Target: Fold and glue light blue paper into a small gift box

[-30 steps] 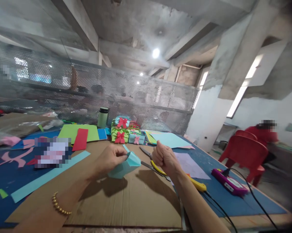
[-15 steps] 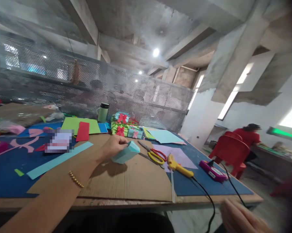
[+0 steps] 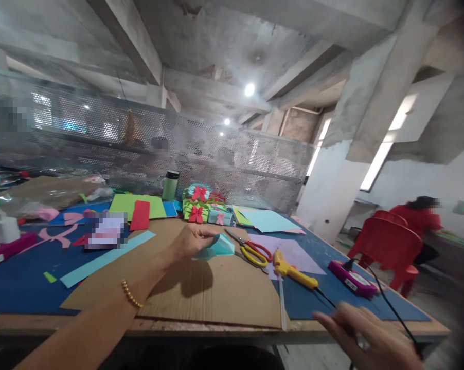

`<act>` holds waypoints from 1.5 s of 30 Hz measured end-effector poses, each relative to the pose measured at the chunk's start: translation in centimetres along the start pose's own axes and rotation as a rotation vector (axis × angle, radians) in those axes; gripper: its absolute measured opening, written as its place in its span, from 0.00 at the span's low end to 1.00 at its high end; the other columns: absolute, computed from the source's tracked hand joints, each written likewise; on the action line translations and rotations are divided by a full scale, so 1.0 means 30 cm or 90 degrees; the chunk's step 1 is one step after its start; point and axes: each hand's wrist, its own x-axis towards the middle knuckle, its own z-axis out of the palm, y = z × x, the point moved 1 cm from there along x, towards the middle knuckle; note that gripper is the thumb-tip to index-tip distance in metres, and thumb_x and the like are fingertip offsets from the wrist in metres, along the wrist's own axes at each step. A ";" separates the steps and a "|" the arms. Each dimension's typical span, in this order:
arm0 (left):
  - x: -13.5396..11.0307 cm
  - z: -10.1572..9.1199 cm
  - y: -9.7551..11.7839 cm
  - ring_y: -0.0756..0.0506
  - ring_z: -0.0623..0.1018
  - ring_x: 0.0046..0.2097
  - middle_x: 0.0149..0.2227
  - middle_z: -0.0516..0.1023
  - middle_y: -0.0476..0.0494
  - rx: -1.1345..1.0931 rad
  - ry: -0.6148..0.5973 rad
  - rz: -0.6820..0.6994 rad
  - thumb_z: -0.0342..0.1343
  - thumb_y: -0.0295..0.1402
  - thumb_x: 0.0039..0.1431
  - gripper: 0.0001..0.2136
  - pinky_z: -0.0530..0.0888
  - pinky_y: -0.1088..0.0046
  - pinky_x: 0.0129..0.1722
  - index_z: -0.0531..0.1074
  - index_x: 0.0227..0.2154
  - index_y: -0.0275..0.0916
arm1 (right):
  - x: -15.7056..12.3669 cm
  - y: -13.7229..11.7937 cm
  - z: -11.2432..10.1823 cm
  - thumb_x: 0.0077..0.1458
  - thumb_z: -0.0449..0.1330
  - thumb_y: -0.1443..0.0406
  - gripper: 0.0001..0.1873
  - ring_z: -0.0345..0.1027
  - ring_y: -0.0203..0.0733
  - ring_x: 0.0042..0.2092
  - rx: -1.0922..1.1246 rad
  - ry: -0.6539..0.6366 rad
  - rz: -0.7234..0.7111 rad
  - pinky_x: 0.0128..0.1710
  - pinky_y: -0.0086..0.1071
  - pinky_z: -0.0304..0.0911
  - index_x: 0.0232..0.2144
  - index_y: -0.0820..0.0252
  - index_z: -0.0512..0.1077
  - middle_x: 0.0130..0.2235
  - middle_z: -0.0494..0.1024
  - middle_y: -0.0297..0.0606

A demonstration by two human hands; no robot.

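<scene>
While left hand (image 3: 195, 240) pinches folded light-blue paper (image 3: 224, 246) above cardboard sheet (image 3: 170, 303) | right hand (image 3: 371, 334) hovers near surface (image 3: 35, 277) front edge, can't tell if holding anything | yellow glue gun (image 3: 297, 274) beside red-handled scissors (image 3: 266, 248)

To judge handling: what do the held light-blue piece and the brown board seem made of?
Light-blue piece: probably matte paper or thin card, given its flat, creased faces. Brown board: likely corrugated cardboard, dull, with faint parallel ridges.

The single head-worn camera sits above the near edge of the bench (image 3: 31, 322), facing forward and down. Bench: close range, lower field. Mesh screen (image 3: 216, 149): background. Ceiling (image 3: 216, 31): upper field.
</scene>
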 end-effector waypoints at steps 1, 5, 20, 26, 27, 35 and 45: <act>-0.001 -0.001 0.005 0.43 0.80 0.36 0.35 0.84 0.39 0.009 -0.001 0.013 0.62 0.41 0.53 0.15 0.74 0.72 0.36 0.83 0.37 0.33 | 0.057 -0.068 0.057 0.51 0.68 0.56 0.15 0.62 0.43 0.24 -0.056 -0.040 -0.076 0.25 0.39 0.55 0.19 0.49 0.70 0.20 0.67 0.38; -0.004 -0.015 0.031 0.43 0.80 0.40 0.38 0.84 0.41 0.078 0.018 0.062 0.59 0.33 0.56 0.11 0.75 0.70 0.41 0.83 0.39 0.38 | 0.266 -0.288 0.269 0.65 0.52 0.64 0.12 0.70 0.44 0.35 -0.006 -0.146 -0.267 0.35 0.38 0.62 0.41 0.50 0.76 0.34 0.77 0.40; -0.068 -0.016 0.118 0.43 0.70 0.47 0.42 0.73 0.43 0.649 0.352 0.524 0.57 0.22 0.62 0.14 0.61 0.61 0.49 0.78 0.45 0.47 | 0.351 -0.342 0.420 0.69 0.46 0.59 0.15 0.60 0.37 0.26 -0.032 -0.110 -0.149 0.27 0.31 0.53 0.30 0.54 0.60 0.25 0.67 0.30; -0.083 -0.003 0.089 0.45 0.67 0.43 0.39 0.67 0.46 0.708 0.389 0.536 0.56 0.22 0.64 0.16 0.59 0.63 0.47 0.77 0.48 0.49 | 0.307 -0.349 0.413 0.70 0.45 0.60 0.16 0.61 0.36 0.26 -0.087 -0.091 -0.227 0.27 0.30 0.53 0.27 0.55 0.58 0.25 0.66 0.30; -0.086 -0.002 0.087 0.45 0.66 0.41 0.37 0.66 0.47 0.713 0.389 0.540 0.56 0.22 0.64 0.16 0.59 0.63 0.46 0.77 0.49 0.49 | 0.303 -0.350 0.415 0.70 0.45 0.61 0.17 0.60 0.35 0.26 -0.086 -0.078 -0.239 0.27 0.30 0.52 0.26 0.55 0.58 0.24 0.66 0.29; -0.109 0.027 0.110 0.47 0.64 0.34 0.26 0.65 0.50 0.668 0.286 0.595 0.50 0.19 0.66 0.18 0.58 0.63 0.44 0.75 0.53 0.40 | 0.331 -0.293 0.409 0.67 0.50 0.55 0.22 0.57 0.33 0.21 0.089 -0.102 -0.116 0.23 0.28 0.52 0.21 0.56 0.60 0.18 0.62 0.28; -0.125 0.088 0.128 0.45 0.70 0.43 0.38 0.78 0.46 0.575 0.154 0.604 0.54 0.22 0.65 0.14 0.60 0.63 0.50 0.75 0.51 0.40 | 0.399 -0.262 0.445 0.61 0.55 0.46 0.23 0.67 0.39 0.36 0.444 -0.238 0.091 0.36 0.32 0.65 0.40 0.58 0.74 0.36 0.74 0.37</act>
